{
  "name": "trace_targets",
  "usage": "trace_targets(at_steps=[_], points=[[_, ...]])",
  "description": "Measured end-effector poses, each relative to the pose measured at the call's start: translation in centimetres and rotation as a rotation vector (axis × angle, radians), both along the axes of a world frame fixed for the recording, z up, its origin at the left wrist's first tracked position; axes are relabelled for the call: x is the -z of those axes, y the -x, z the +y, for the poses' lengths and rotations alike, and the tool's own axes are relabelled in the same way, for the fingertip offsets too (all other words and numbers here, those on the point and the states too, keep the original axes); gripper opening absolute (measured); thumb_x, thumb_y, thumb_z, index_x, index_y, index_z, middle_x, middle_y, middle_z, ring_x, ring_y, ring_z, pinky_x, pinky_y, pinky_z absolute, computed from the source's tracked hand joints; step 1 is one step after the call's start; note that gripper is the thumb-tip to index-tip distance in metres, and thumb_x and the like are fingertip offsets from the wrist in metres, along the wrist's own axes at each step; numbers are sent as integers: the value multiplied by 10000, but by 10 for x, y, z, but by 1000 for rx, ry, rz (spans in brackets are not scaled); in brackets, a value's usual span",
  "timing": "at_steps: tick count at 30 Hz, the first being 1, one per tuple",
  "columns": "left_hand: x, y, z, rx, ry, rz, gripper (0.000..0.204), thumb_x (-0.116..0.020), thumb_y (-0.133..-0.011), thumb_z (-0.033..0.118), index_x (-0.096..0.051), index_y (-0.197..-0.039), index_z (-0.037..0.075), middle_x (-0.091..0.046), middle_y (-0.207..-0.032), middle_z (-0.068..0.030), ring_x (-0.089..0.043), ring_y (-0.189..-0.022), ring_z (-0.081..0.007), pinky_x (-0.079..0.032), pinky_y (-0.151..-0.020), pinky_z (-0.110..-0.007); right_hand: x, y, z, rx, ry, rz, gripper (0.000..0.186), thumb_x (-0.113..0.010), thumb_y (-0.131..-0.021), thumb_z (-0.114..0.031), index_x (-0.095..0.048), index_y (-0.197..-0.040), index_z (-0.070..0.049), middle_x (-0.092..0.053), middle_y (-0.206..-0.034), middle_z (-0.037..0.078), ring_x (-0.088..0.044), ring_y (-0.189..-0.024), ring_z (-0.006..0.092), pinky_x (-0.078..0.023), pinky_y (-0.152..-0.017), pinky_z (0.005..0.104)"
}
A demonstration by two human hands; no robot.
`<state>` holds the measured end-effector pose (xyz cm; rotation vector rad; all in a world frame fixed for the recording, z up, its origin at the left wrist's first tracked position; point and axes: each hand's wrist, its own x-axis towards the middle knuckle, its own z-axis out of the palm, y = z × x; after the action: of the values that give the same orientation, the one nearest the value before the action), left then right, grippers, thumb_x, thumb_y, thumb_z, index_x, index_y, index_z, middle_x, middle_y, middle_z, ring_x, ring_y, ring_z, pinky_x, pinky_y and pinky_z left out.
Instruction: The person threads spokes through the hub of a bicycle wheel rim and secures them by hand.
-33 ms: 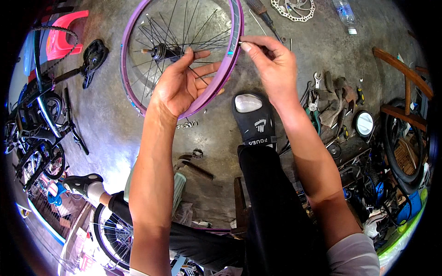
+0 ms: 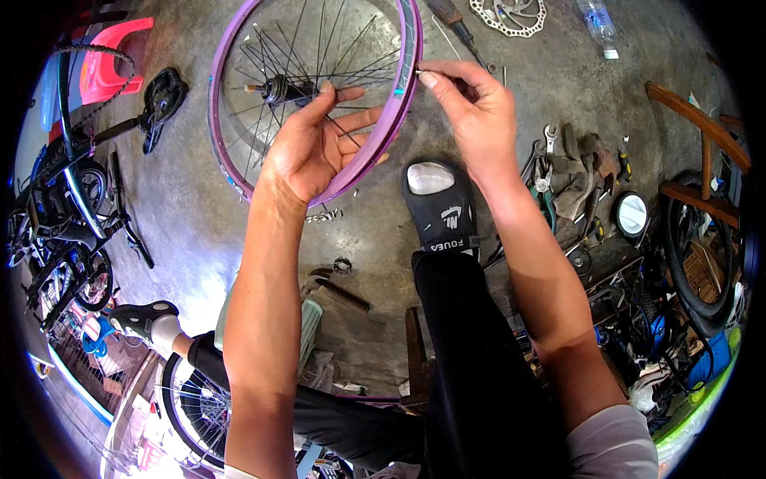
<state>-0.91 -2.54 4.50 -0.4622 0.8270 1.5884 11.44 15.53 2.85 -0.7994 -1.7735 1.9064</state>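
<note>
A purple bicycle wheel [image 2: 219, 128] with black spokes and a dark hub [image 2: 279, 91] fills the top middle of the head view. My left hand [image 2: 307, 148] supports it at the near rim, thumb up beside the hub and fingers reaching through the spokes to the rim. At the rim's right side my right hand [image 2: 471, 112] pinches a small silver piece [image 2: 419, 73], too small to name for sure, against the rim. A dark-handled tool [image 2: 456, 28] and a brake rotor [image 2: 531, 16] lie on the floor beyond that hand.
Bicycles [image 2: 92, 207] and a pink stool [image 2: 108, 60] stand at left. Pliers [image 2: 542, 182], wrenches [image 2: 550, 137], gloves [image 2: 578, 168], a wooden frame [image 2: 694, 120] and tyres [image 2: 678, 255] lie at right. A bottle [image 2: 597, 24] lies at top. My shod foot [image 2: 439, 199] rests below the wheel.
</note>
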Motion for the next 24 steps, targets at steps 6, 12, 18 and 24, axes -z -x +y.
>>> trace_targets(at_steps=[6, 12, 18, 24], points=[[1, 2, 4, 20, -14, -7, 429, -428, -1074, 404, -431, -1343, 69, -587, -1319, -279, -670, -1099, -422, -577, -892, -573, 5, -1, 6, -35, -113, -21, 142, -739, -882, -94, -753, -1006, -25, -701, -889, 71, -633, -758, 128, -503, -704, 272], [7, 1, -5, 25, 26, -14, 399, -418, -1072, 424, -538, -1270, 99, -653, -1239, -248, -664, -1110, -421, -581, -867, -575, -3, -2, 5, -87, -177, -74, 137, -732, -865, -102, -754, -989, -49, -689, -892, 102, -655, -759, 197, -517, -707, 324], [1, -6, 0, 58, 73, 26, 401, -409, -1071, 448, -580, -1246, 130, -683, -1179, -243, -672, -1083, -415, -587, -837, -570, 2, -10, 9, -68, -207, -36, 138, -726, -880, -88, -749, -1009, -47, -673, -881, 70, -635, -762, 171, -502, -701, 307], [5, -1, -8, 67, 50, 15, 396, -416, -1069, 449, -543, -1260, 126, -646, -1239, -272, -662, -1087, -459, -578, -844, -603, 8, -10, 3, -60, -233, -11, 128, -715, -868, -80, -739, -987, -42, -691, -923, 88, -679, -815, 244, -529, -736, 356]])
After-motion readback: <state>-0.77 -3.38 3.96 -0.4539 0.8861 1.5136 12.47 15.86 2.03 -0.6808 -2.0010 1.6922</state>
